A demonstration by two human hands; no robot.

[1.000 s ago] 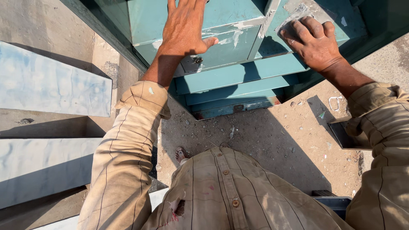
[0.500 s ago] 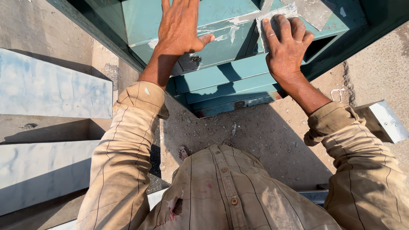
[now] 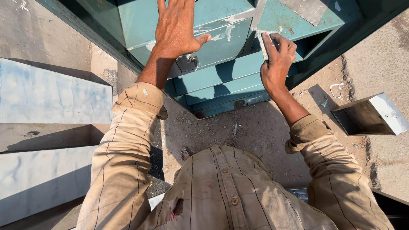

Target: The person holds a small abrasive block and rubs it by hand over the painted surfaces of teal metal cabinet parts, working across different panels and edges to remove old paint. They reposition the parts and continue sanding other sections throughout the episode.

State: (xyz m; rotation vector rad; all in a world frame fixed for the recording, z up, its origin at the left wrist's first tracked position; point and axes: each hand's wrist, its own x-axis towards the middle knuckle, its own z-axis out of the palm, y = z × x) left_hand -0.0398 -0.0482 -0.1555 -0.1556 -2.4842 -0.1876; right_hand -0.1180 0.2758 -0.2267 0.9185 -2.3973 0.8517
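Left hand (image 3: 177,30) lies flat, fingers spread, grip open on top of the teal metal cabinet (image 3: 221,42), holding nothing. Right hand (image 3: 277,64) has its grip curled round a small grey sanding pad (image 3: 265,42) pressed against the cabinet's edge. Open metal box (image 3: 370,115) sits well right of it on the ground.

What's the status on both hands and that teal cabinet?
Left hand flat on teal cabinet. Right hand presses grey pad against it. Open metal box aside.
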